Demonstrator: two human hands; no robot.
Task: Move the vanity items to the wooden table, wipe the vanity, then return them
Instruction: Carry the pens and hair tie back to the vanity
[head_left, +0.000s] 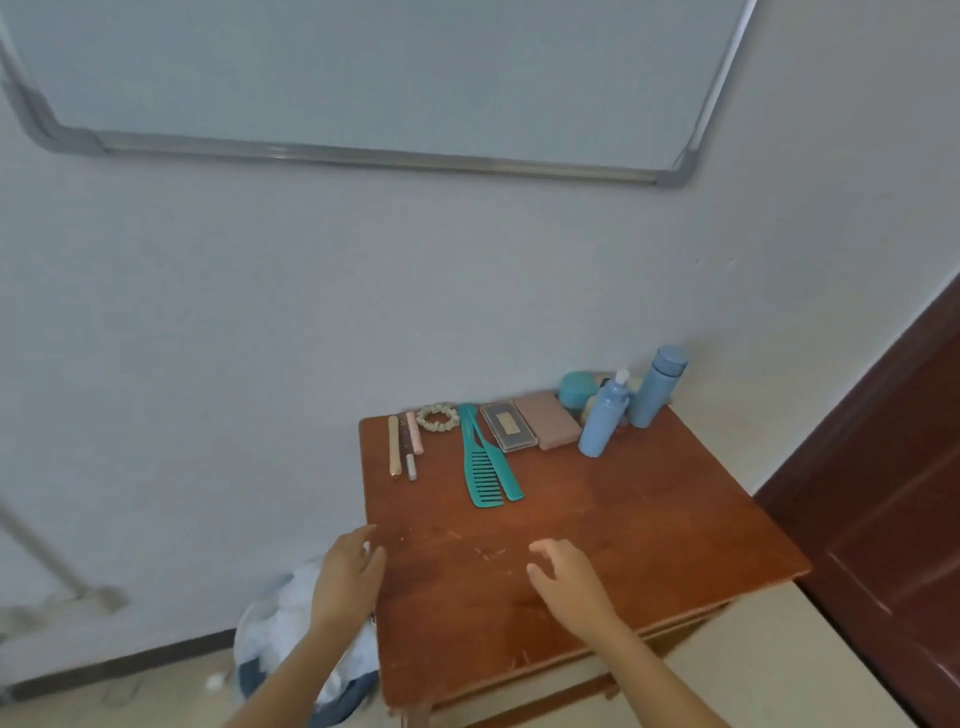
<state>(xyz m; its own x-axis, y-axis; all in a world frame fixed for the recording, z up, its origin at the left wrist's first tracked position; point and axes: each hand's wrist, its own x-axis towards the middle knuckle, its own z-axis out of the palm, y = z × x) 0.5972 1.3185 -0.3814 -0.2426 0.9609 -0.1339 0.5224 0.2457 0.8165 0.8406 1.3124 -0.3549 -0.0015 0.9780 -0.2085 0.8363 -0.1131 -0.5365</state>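
A row of vanity items lies along the back of the wooden table (649, 525). From the left: slim cosmetic sticks (402, 445), a beige scrunchie (437, 417), two teal combs (485, 460), a dark compact case (508, 426), a pink case (548, 419), a teal jar (576, 388), a blue pump bottle (602, 418) and a blue flask (657, 387). My left hand (348, 574) hovers at the table's left edge, fingers relaxed and empty. Over the front part of the tabletop my right hand (566, 577) hangs with loosely spread fingers, holding nothing.
A bin with white crumpled material (291, 623) stands on the floor left of the table. A cream surface (753, 670) adjoins the table at the right, with a dark red door (893, 519) beyond. A whiteboard (363, 78) hangs on the wall above.
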